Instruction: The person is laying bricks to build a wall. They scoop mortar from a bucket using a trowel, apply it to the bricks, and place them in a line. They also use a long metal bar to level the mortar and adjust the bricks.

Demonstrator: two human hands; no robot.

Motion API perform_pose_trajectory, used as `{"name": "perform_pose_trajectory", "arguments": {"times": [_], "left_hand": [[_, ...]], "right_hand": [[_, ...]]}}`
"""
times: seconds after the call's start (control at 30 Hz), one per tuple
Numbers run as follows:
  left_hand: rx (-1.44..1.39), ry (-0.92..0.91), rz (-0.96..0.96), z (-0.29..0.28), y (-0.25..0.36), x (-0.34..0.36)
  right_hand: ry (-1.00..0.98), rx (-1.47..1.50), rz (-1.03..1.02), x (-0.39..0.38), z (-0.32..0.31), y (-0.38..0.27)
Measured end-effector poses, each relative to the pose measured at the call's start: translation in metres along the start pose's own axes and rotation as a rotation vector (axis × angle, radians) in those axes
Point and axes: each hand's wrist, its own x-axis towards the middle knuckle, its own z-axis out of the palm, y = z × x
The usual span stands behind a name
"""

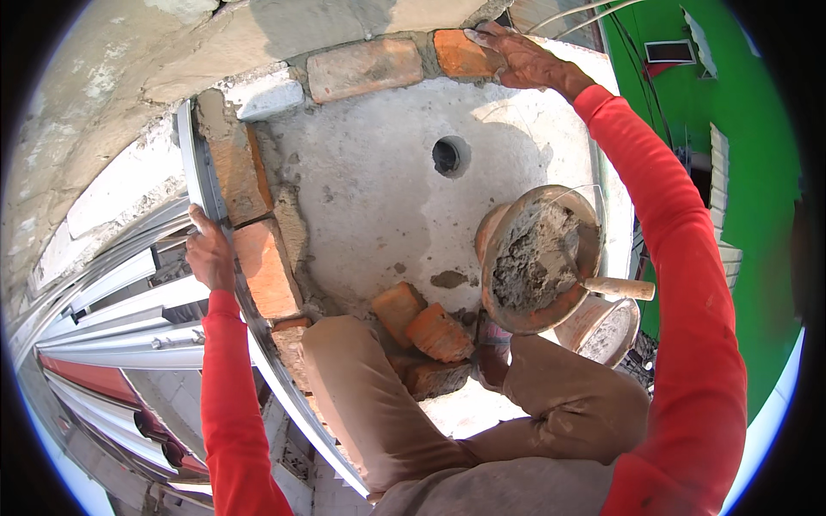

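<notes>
A brick (460,53), orange and set on wet mortar at the far end of the low wall, is under my right hand (529,60). Its fingers and thumb close about the brick's right end. At the left, my left hand (209,254) grips a long metal straightedge bar (188,142) lying along the outer side of a row of bricks (262,267). More bricks, a pale one (366,70) and a whitish one (269,93), continue the far course. Mortar fills a bucket (542,258) to the right of my knees; a trowel (615,287) rests in it, wooden handle outward.
The concrete slab (370,181) has a round pipe hole (447,156). Loose bricks (439,334) lie by my knees. A second bucket (607,331) stands behind the mortar. Metal roofing sheets (129,344) drop away left of the wall; a green surface (748,172) lies beyond the right edge.
</notes>
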Motion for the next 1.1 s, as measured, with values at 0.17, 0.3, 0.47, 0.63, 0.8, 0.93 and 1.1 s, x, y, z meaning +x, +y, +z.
{"name": "perform_pose_trajectory", "arguments": {"times": [0.17, 0.3, 0.47, 0.63, 0.8, 0.93, 1.1], "left_hand": [[0.086, -0.023, 0.133, 0.004, -0.009, 0.004], [0.072, 0.008, 0.136, 0.012, -0.020, 0.012], [0.312, 0.020, 0.263, 0.014, -0.017, 0.012], [0.048, -0.067, 0.086, -0.004, -0.002, -0.001], [-0.012, -0.082, -0.020, -0.010, 0.009, -0.005], [-0.045, -0.066, -0.028, -0.009, 0.009, -0.006], [-0.014, -0.084, 0.007, -0.012, 0.008, -0.008]], "right_hand": [[0.050, -0.122, 0.128, -0.005, 0.018, -0.016], [0.139, 0.046, 0.112, -0.012, 0.035, -0.014], [0.094, 0.069, 0.184, -0.020, 0.035, -0.020], [0.073, -0.027, 0.335, -0.017, 0.032, -0.038], [0.159, -0.001, 0.280, -0.005, 0.050, -0.036], [0.210, -0.054, 0.319, -0.007, 0.059, -0.040], [0.089, 0.065, 0.378, -0.011, 0.047, -0.049]]}}
